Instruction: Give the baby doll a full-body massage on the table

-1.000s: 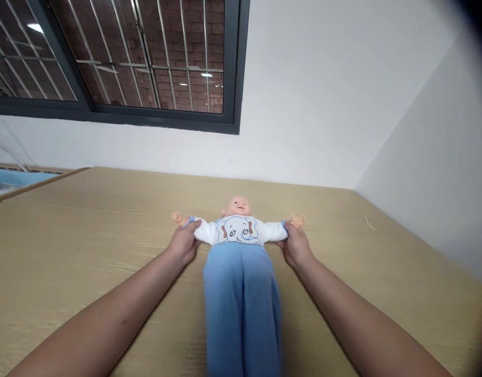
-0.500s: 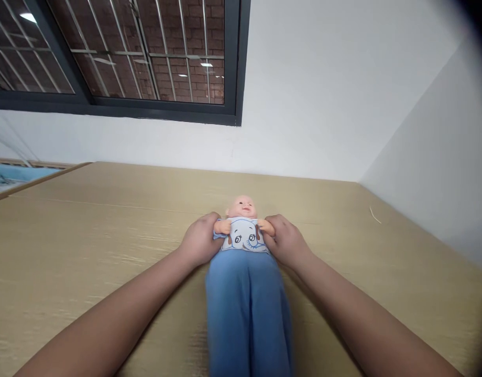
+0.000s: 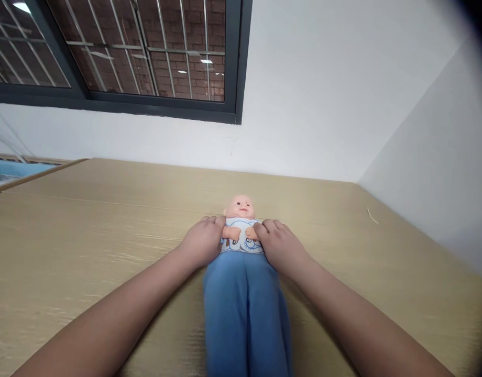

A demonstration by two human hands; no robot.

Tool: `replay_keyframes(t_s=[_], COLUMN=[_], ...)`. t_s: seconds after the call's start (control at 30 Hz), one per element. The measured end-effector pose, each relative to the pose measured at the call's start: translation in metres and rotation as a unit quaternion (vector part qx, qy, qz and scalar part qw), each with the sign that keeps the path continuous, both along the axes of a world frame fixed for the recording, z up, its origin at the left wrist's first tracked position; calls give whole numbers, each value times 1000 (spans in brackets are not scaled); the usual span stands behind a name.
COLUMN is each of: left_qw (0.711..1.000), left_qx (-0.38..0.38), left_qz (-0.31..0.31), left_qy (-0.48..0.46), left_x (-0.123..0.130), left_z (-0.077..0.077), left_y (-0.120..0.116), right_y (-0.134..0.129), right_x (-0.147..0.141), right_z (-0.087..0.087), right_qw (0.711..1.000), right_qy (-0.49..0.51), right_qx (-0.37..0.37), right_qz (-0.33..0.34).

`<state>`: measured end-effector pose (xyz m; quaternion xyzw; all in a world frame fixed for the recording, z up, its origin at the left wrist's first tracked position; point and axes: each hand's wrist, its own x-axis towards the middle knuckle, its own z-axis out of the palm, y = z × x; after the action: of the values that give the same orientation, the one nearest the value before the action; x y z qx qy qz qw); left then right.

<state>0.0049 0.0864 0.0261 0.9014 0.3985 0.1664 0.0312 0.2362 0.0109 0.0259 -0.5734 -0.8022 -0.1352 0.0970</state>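
Observation:
A baby doll [image 3: 241, 207] lies on its back on a light wooden surface [image 3: 87, 246], head away from me. It wears a white shirt with an elephant print and long blue trousers [image 3: 244, 309]. My left hand [image 3: 201, 242] holds the doll's arm on the left and presses it over the chest. My right hand [image 3: 282, 246] does the same with the arm on the right. The doll's two small hands meet over the shirt.
White walls meet in a corner at the back right. A dark-framed window [image 3: 119, 57] with metal bars is high on the left. A blue-lined area with a wooden edge [image 3: 13, 172] lies at far left. A thin pale scrap [image 3: 372, 215] lies near the right wall.
The doll's arms were spread wide a second ago. Both my hands have folded them inward until they meet over the chest.

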Motion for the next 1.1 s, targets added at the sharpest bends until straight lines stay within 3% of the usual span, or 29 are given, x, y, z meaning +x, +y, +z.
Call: replay_keyframes(t_s=[0.1,0.2,0.27,0.33,0.4,0.6,0.73,0.87,0.93,1.03,1.1], left_qw=[994,953,878,775,694,567,521,521,541,593,638], left_qx=[-45,-119,-191,-258,-299,-357,-387,-390,-379,-351,-329], left_qz=[46,92,109,125,133,145,153,156,152,140,134], left_qy=[-93,-264,-425,-563,-641,-728,-745,-743,-735,-711,-683], left_x=[-7,-16,-18,-17,-14,-9,-10,-12,-13,-13,-14], left_z=[-7,-18,-24,-30,-35,-44,-48,-50,-50,-48,-46], left_y=[4,11,18,24,30,42,47,50,50,49,46], right_y=[4,11,18,26,34,46,48,51,52,50,47], right_x=[9,26,38,49,58,67,67,63,61,60,60], right_z=[-8,-18,-27,-36,-45,-61,-64,-64,-64,-62,-58], right_qw=[990,933,838,712,619,506,483,493,505,527,593], right_qy=[142,359,544,701,785,861,874,868,861,846,799], right_qx=[10,23,34,39,41,27,4,8,25,55,78], right_qz=[5,-7,-9,0,-2,-35,-55,-58,-57,-56,-64])
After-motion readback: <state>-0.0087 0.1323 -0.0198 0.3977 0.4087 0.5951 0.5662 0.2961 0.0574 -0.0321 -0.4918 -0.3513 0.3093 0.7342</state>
